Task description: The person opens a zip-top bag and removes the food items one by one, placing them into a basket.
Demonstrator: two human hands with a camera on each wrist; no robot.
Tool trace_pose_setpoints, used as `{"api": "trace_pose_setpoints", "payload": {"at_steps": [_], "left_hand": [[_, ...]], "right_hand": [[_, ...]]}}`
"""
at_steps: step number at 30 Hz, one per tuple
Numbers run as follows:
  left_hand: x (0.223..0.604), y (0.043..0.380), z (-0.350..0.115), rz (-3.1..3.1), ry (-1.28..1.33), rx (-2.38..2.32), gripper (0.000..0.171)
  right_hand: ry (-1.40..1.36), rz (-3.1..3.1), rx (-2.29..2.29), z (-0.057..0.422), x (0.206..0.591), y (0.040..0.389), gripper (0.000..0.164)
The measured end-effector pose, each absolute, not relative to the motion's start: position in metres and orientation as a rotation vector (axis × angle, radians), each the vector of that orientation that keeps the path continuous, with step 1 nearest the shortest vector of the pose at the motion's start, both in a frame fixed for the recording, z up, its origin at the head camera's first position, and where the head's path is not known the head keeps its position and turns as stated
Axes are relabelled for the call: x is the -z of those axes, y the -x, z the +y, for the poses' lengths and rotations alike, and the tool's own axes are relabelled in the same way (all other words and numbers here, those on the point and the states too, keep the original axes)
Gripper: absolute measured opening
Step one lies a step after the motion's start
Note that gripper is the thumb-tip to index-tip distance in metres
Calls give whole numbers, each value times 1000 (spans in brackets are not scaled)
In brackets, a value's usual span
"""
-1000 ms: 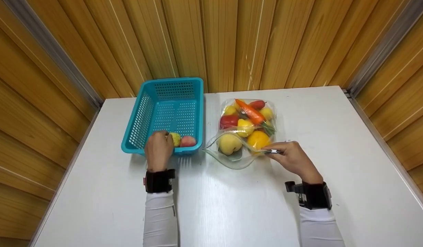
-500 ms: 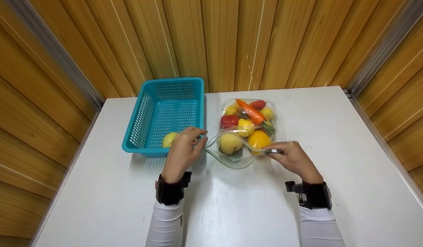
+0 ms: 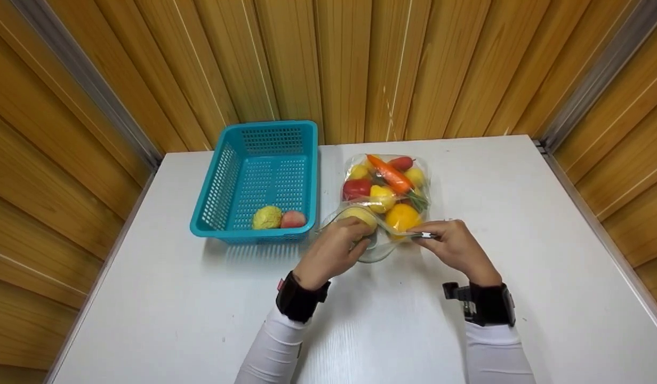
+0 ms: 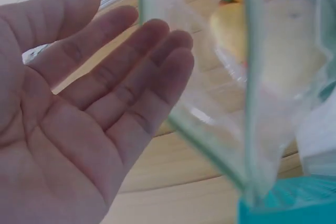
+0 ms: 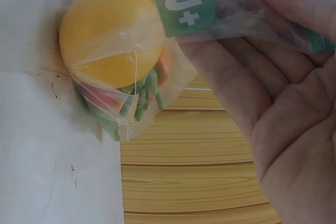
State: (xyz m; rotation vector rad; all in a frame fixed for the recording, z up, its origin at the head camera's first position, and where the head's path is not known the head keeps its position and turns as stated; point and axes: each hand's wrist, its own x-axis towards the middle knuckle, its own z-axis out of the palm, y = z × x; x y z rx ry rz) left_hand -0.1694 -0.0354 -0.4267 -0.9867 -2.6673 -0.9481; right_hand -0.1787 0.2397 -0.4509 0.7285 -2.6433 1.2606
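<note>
Just below centre, the left hand (image 3: 334, 250) is over the mouth of a clear bag (image 3: 376, 258), fingers extended, partly covering a pale yellow fruit (image 3: 359, 214); contact is unclear. To its right, the right hand (image 3: 454, 245) pinches the bag's edge near an orange (image 3: 403, 217). Left of centre, a teal basket (image 3: 254, 234) holds a yellow-green fruit (image 3: 267, 217) beside a pink fruit (image 3: 293, 219). Farther up, a carrot (image 3: 390, 174) slants across the bagged produce.
</note>
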Motion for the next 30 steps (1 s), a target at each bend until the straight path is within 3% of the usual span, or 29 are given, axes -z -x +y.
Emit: {"api": "trace_pose_setpoints", "payload": {"at_steps": [13,30], "left_hand": [[482,193,-18,-2499,883,611,15],[490,199,-16,-2542,682,495,34]], "right_hand": [[-783,-2610,-1292,240,452,179,21],[-827,-2570,-1295,234,451,177,20]]}}
